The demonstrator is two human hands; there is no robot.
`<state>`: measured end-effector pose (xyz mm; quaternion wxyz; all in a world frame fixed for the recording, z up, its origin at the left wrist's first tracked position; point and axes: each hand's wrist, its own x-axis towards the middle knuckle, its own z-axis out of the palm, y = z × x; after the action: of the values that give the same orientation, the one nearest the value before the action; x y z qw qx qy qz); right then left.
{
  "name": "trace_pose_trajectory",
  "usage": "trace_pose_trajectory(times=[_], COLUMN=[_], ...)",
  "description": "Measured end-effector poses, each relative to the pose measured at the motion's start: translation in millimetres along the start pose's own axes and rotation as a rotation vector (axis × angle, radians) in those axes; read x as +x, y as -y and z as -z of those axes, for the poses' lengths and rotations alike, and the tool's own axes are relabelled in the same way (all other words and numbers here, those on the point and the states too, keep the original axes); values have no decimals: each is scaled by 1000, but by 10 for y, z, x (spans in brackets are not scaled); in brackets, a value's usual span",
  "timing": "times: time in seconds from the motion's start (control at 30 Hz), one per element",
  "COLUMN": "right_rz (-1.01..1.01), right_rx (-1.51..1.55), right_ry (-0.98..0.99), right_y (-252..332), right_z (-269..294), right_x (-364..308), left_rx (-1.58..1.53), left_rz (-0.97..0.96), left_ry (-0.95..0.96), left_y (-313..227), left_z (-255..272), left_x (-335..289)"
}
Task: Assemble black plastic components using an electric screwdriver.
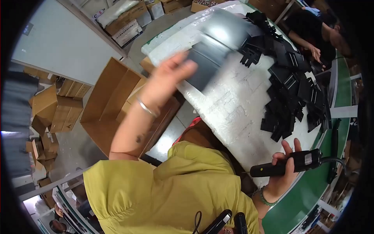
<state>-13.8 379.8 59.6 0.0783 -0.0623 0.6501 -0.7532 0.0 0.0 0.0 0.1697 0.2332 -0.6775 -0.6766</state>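
My left hand (165,78) reaches out over the near-left edge of the white foam-covered bench (241,105) and grips the edge of a large dark grey curved panel (218,46); the hand and panel are blurred. My right hand (286,167) holds a black corded handheld tool (290,163) at the bench's near edge, its cable trailing off to the right. A heap of several small black flat parts (292,89) lies along the far right of the bench.
An open brown cardboard box (113,101) stands on the floor to the left, with more flattened and stacked cartons (50,113) beyond. Another person's arm (307,43) works at the top right. A green conveyor belt (311,195) curves along the right.
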Motion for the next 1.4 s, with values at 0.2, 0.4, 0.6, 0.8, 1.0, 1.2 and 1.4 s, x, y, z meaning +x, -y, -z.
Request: trace_pose_trajectory(times=[0.2, 0.4, 0.6, 0.8, 1.0, 1.2, 1.4], right_rz=[30, 67, -4, 29, 91, 132, 244], right_rx=[41, 76, 84, 94, 91, 43, -175], right_ry=[-110, -128, -283, -309, -375, -523, -682], right_y=[-120, -129, -106, -34, 38, 102, 82], right_z=[-132, 16, 254, 214, 206, 392, 483], right_x=[138, 66, 99, 167, -6, -412, -575], left_rx=[67, -211, 260, 963, 1052, 1609, 1230], left_rz=[237, 112, 560, 6, -941, -875, -1185], left_ry=[128, -18, -150, -102, 344, 523, 800], left_y=[145, 204, 743, 391, -435, -520, -526], left_z=[440, 1026, 2819, 1872, -561, -1559, -1643], left_x=[378, 170, -617, 227, 1771, 2735, 3123])
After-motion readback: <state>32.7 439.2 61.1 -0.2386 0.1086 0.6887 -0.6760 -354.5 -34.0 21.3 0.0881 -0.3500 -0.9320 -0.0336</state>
